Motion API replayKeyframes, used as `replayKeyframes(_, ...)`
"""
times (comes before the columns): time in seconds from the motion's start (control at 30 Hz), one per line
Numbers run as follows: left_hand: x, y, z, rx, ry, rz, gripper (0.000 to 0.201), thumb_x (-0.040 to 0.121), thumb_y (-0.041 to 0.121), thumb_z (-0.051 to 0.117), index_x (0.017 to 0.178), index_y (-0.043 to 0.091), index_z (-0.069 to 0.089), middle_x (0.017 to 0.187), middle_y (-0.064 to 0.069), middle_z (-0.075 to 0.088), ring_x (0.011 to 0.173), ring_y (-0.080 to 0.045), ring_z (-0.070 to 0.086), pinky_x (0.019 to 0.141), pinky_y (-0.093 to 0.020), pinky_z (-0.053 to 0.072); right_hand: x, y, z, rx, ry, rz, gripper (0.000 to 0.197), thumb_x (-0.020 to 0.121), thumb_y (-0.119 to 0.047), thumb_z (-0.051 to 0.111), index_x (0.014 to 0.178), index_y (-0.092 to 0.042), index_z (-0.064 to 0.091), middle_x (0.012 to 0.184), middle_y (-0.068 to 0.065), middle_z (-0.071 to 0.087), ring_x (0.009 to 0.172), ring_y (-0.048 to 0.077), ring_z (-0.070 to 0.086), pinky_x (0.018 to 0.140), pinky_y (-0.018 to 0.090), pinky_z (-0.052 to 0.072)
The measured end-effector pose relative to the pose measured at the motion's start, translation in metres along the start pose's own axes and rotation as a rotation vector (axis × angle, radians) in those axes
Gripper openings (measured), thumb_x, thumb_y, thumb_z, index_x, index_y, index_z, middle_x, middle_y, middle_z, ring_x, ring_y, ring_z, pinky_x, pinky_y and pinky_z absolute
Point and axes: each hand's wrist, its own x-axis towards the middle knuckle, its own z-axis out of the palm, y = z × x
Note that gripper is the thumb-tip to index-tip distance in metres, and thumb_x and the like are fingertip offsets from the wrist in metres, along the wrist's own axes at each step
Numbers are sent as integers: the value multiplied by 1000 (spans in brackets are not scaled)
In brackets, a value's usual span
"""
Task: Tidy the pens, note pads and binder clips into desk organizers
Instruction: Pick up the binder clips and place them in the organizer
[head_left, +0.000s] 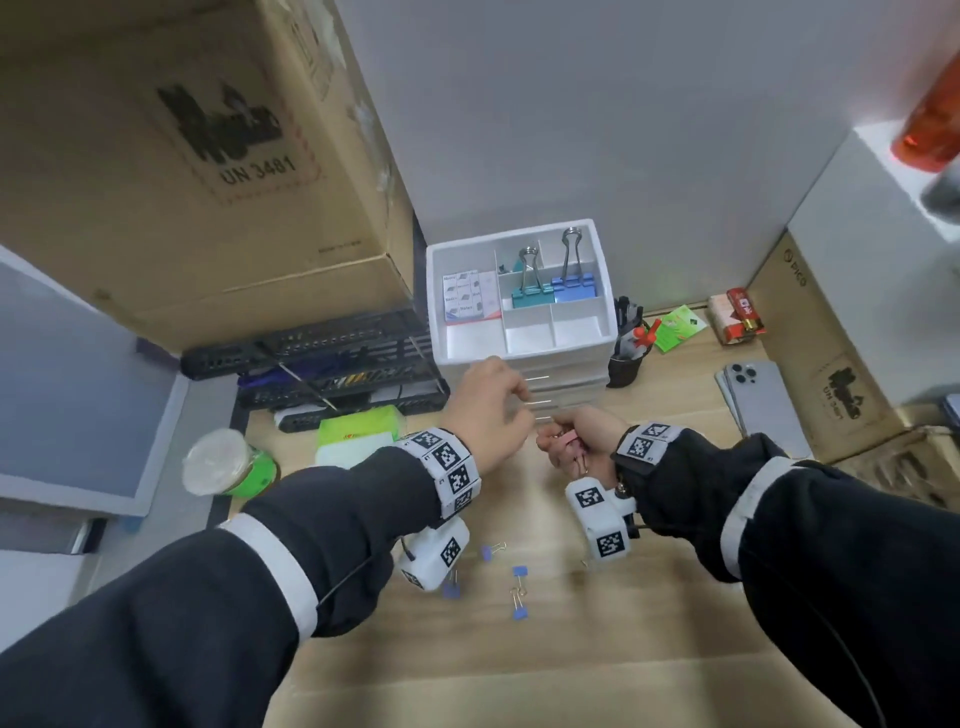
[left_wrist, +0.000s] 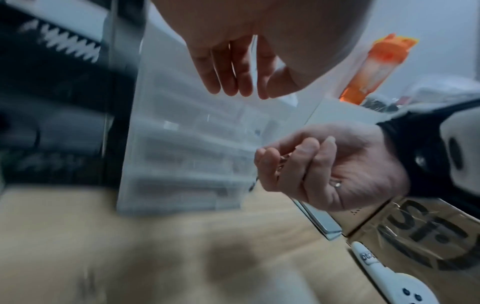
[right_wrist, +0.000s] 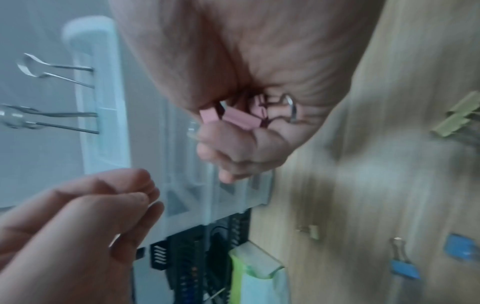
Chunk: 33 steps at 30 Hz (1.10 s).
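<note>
right fingers (right_wrist: 228, 144) curl round pink clips (right_wrist: 239, 118); left fingers (left_wrist: 228, 82) loosely bent, empty, just beside. best lift straight up over the organizer (head_left: 597, 291) ahead, drop clips together.

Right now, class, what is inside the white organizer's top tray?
The top tray holds note pads at the left, a teal clip and a blue clip standing upright. Front compartments look bare; the drawers' contents are hidden.

Wood-grain desk (head_left: 545, 675), matt; translucent plastic organizer (head_left: 519, 332); metal-handled clips (right_wrist: 241, 117).
</note>
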Motion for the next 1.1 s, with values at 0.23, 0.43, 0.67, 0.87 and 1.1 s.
replayKeyframes(0.23, 26, 5, -73, 244, 58, -28, 33, 84, 20, 56, 116, 13, 58, 118, -6, 50, 116, -24, 41, 100, -37, 40, -66, -72, 42, -29, -97, -172, 43, 104, -35, 38, 64, -18, 35, 43, -5, 35, 24, 3, 28, 21, 13, 14)
replayKeyframes(0.43, 45, 0, -96, 297, 8, -127, 41, 84, 24, 57, 123, 13, 52, 121, -6, 47, 116, -24, 44, 98, -38, 45, -118, -156, 56, 0, -63, -312, 33, 100, -18, 35, 68, -12, 37, 45, -3, 33, 28, 6, 29, 27, 13, 15)
replayKeyframes(0.67, 62, 2, -96, 425, -36, -109, 38, 85, 23, 54, 120, 13, 50, 122, -9, 48, 113, -27, 44, 92, -36, 46, -112, -226, 73, -115, 56, -331, 29, 100, -9, 33, 72, -9, 39, 64, 5, 36, 41, 9, 35, 28, 18, 33)
replayKeyframes(0.87, 74, 8, -91, 559, -67, -230, 43, 90, 32, 51, 127, 9, 51, 126, -11, 45, 117, -27, 43, 87, -35, 50, -75, -243, 81, -427, 272, -393, 32, 103, -7, 40, 71, -4, 44, 59, 6, 45, 24, 8, 36, 26, 13, 25)
replayKeyframes(1.1, 84, 9, -91, 567, -77, -261, 38, 91, 33, 48, 120, 10, 57, 125, -12, 45, 117, -28, 41, 84, -36, 50, -69, -243, 86, -780, 224, -121, 35, 97, -13, 31, 62, -16, 33, 39, -5, 25, 26, 6, 13, 28, 14, 10)
